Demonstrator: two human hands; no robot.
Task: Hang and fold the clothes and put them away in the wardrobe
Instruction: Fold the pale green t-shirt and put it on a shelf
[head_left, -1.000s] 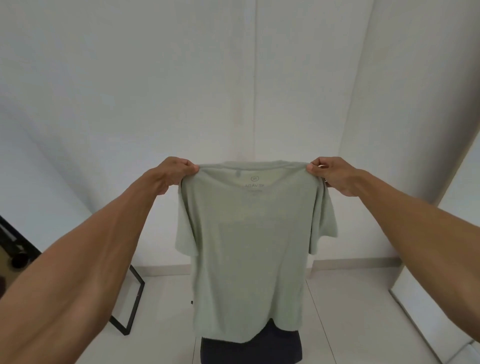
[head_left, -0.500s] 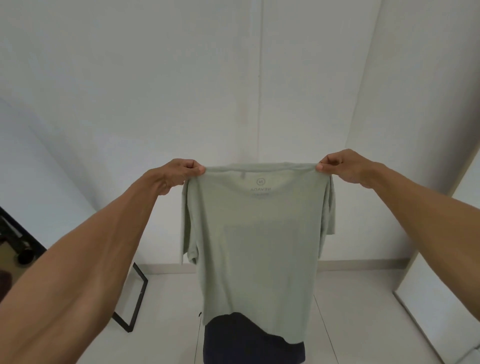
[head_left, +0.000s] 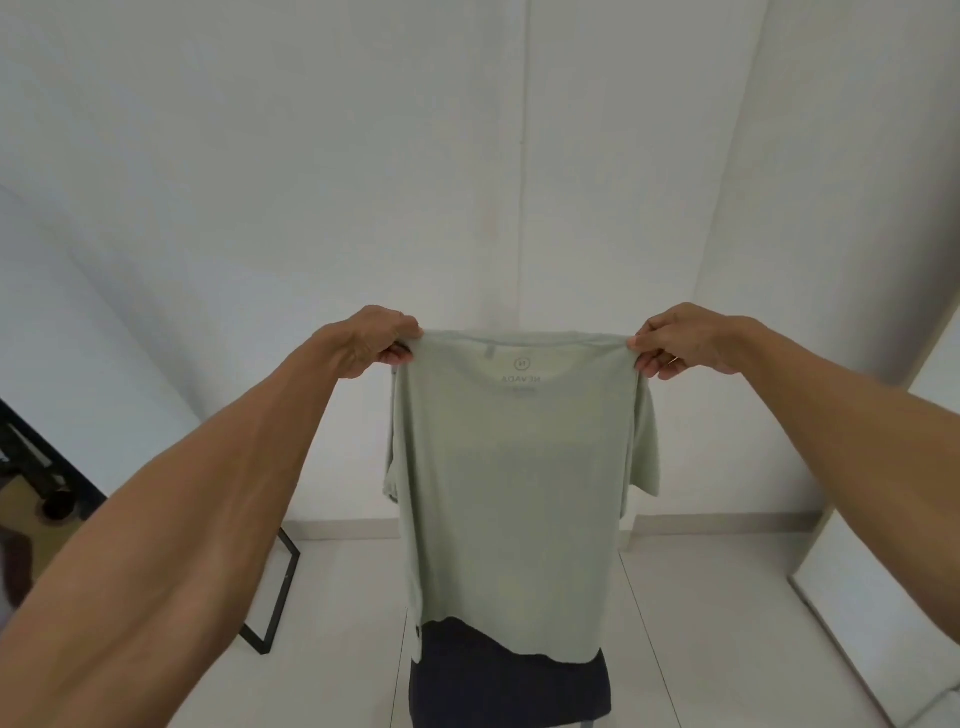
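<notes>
A pale green T-shirt (head_left: 519, 493) hangs spread out in front of me, held up by its shoulders at arm's length. My left hand (head_left: 371, 343) pinches the left shoulder seam. My right hand (head_left: 680, 340) pinches the right shoulder seam. The collar edge is stretched taut between them, and a mirrored brand print shows through below the neck. Both short sleeves droop at the sides. The hem hangs free above a dark navy garment (head_left: 509, 686) lying on something low beneath it.
White walls fill the view ahead, meeting in a corner at the right. A black metal frame (head_left: 275, 597) stands on the light tiled floor at lower left. A white panel (head_left: 883, 597) leans at lower right.
Both hands have lifted the T-shirt a little higher and pulled it tauter; the hem has risen, uncovering more of the dark garment below.
</notes>
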